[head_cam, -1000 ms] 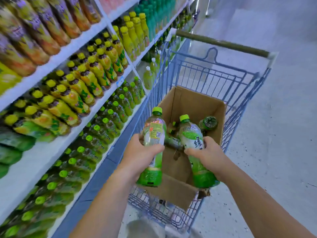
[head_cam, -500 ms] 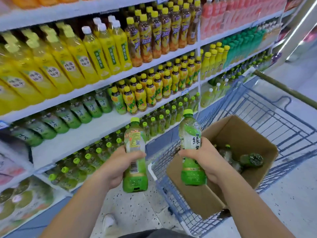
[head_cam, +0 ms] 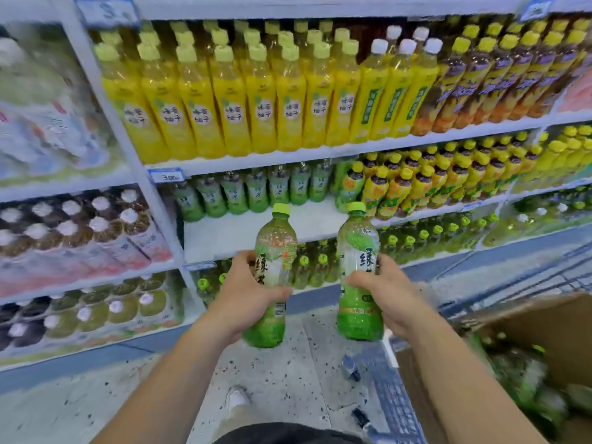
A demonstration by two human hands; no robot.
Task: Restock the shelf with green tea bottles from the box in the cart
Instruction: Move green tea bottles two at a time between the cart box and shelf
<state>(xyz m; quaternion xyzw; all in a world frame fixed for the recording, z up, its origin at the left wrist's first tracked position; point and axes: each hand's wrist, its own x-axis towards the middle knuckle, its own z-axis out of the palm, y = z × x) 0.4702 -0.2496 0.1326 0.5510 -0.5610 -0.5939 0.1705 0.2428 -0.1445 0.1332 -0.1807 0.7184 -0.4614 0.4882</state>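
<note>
The left hand [head_cam: 250, 296] has its grip curled round the middle of a clear plastic green tea bottle with a lime cap [head_cam: 275, 248], and the right hand [head_cam: 386, 299] has its grip wrapped round a second such bottle [head_cam: 358, 251] just beside it, both upright, not touching. Beyond the two grips, slightly higher, lies the bare front of the white shelf [head_cam: 230, 232], a row of matching green bottles [head_cam: 256, 192] at its back. Below and right of the right grip sits the brown cardboard box [head_cam: 528, 318] in the blue wire cart [head_cam: 395, 402].
</note>
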